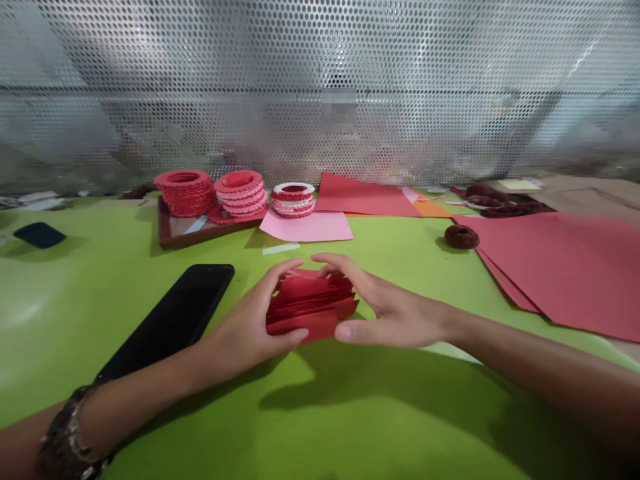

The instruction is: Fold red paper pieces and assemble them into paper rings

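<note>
A stack of red paper pieces (313, 303), its layers slightly fanned, is between my two hands above the green table. My left hand (255, 323) grips the stack's left end, thumb at the near side and fingers at the far side. My right hand (385, 310) curves around the right end, thumb and fingers apart; its fingertips are near the far side, and the thumb is beside the near right corner. Whether the right fingertips touch the paper is hard to see.
A black phone (173, 317) lies left of my hands. Behind are a brown tray (173, 233), scalloped paper rings (187, 193), pink paper (310, 227) and a perforated metal panel (400, 87). To the right are a brown yarn ball (461, 236) and large red sheets (565, 267).
</note>
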Motion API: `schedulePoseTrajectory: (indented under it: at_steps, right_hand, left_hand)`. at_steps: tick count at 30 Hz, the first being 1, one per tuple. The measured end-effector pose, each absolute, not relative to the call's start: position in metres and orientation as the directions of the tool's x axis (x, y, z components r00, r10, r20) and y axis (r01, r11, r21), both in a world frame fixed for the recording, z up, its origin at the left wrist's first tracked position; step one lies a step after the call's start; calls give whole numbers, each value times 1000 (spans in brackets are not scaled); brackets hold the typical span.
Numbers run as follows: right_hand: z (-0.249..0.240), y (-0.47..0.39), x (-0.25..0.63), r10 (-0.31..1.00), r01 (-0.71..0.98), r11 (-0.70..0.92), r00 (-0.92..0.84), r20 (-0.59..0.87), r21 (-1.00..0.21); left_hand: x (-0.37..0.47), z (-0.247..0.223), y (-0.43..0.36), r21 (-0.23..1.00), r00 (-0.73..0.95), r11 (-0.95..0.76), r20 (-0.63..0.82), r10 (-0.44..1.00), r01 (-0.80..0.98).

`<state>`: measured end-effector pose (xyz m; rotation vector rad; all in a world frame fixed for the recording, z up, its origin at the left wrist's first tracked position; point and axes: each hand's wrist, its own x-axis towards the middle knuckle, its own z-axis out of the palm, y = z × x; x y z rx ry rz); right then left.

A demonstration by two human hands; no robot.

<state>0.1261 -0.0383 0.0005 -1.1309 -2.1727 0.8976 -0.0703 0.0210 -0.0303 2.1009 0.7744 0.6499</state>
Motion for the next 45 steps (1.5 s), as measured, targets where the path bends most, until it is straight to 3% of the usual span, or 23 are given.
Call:
schedulePoseTrajectory:
  at_steps: [3, 7, 13, 19, 21, 27, 33, 36, 42, 45]
  right_hand:
    - [-4, -37, 124, 836, 537, 489, -514, 192, -688]
    - [-16, -35, 121, 852, 690, 520, -461, 249, -504]
    - [-18, -36, 118, 841, 721, 540, -437, 320, -434]
    - [-17, -35, 113, 716, 772, 635, -588, 377, -2]
    - [-16, -34, 113, 726, 794, 605, -580, 369, 59]
    - [-16, -31, 120, 734, 815, 580, -536, 417, 27]
    - [-14, -34, 113, 679, 768, 636, -607, 414, 83]
    - [-14, -35, 106, 688, 756, 654, -604, 402, 17]
    - [-17, -32, 101, 648, 747, 659, -505, 570, -89]
    - [-13, -32, 101, 681, 738, 649, -456, 573, -184]
  left_hand:
    - [-70, -28, 20, 751, 670, -565, 227, 707, 342]
    - [-72, -26, 20, 638, 670, -673, 316, 672, 374]
    - [-73, -28, 20, 632, 693, -668, 273, 667, 393]
    - [-71, -28, 19, 599, 679, -700, 327, 657, 389]
    - [-71, -27, 20, 570, 685, -708, 316, 656, 416]
    - [-71, -27, 20, 641, 643, -616, 239, 728, 458]
    - [-71, -29, 19, 658, 714, -650, 237, 658, 380]
    - [-70, -31, 20, 693, 730, -627, 212, 649, 356]
    - [-67, -38, 20, 797, 720, -566, 266, 641, 210]
    - [-67, -38, 19, 779, 732, -579, 245, 636, 242]
